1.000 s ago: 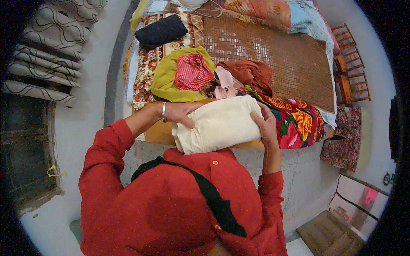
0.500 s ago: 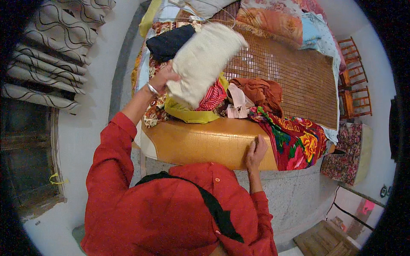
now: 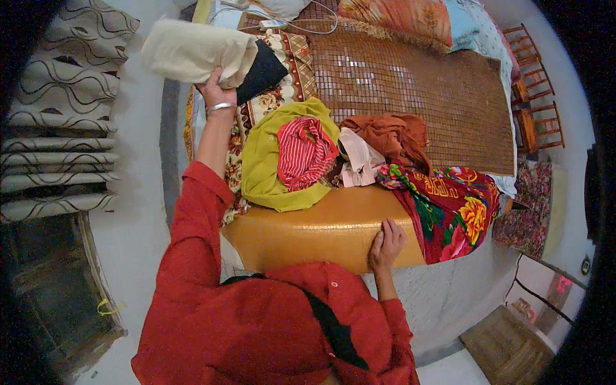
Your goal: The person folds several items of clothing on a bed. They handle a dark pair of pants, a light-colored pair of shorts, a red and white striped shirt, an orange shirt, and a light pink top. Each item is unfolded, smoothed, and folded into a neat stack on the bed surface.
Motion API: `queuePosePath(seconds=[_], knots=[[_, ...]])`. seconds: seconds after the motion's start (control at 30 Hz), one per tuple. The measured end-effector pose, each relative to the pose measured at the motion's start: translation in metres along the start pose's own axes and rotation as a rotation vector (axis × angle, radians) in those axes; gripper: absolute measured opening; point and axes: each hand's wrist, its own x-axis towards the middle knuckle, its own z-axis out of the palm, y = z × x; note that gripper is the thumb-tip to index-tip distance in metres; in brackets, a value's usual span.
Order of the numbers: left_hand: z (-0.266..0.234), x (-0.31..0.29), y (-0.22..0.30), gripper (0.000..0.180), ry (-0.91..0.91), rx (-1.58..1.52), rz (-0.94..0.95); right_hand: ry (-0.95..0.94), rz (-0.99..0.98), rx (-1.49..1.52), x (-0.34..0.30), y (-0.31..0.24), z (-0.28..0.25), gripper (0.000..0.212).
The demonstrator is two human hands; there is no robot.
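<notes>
At the far left of the bed, my left hand [image 3: 215,88] grips the near edge of a folded cream cloth [image 3: 192,51]. The cloth overlaps a folded black garment [image 3: 264,72], which lies on a patterned brown-and-cream cloth [image 3: 292,54]. My right hand [image 3: 387,246] rests on the tan padded footboard [image 3: 308,231], fingers loosely laid on it and nothing held. Between the hands, a yellow-green garment [image 3: 263,144] lies spread out, with a crumpled red striped garment [image 3: 307,154] on top. To its right are a pale pink garment [image 3: 360,157] and a rust-brown one [image 3: 391,138].
A red floral cloth [image 3: 449,212] drapes over the footboard's right end. A brown tiled mat [image 3: 410,90] covers the bed, with an orange pillow [image 3: 398,22] at the back. A white cable [image 3: 314,32] lies at the far left. A patterned curtain [image 3: 61,122] hangs at left.
My left hand has carried the cream cloth left and away, from above the striped garment to beside the black one. The yellow-green and striped garments are now uncovered. My right hand stays on the footboard.
</notes>
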Motion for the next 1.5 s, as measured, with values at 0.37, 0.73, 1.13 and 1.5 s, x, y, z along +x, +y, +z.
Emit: queuePosePath(seconds=[0.37, 0.73, 1.13, 1.5], knots=[[-0.046, 0.021, -0.119, 0.038, 0.359, -0.018, -0.583, -0.011, -0.009, -0.078, 0.006, -0.003, 0.001, 0.030], [0.006, 0.020, -0.098, 0.040, 0.238, 0.056, -0.464, -0.027, -0.007, -0.090, 0.005, -0.002, 0.005, 0.032], [-0.030, -0.120, -0.091, 0.035, -0.716, 1.872, -0.214, -0.036, -0.002, -0.104, 0.006, -0.003, 0.004, 0.031], [-0.008, -0.152, -0.050, 0.017, -0.960, 1.900, 0.304, 0.009, -0.024, -0.094, 0.009, -0.006, -0.002, 0.029]])
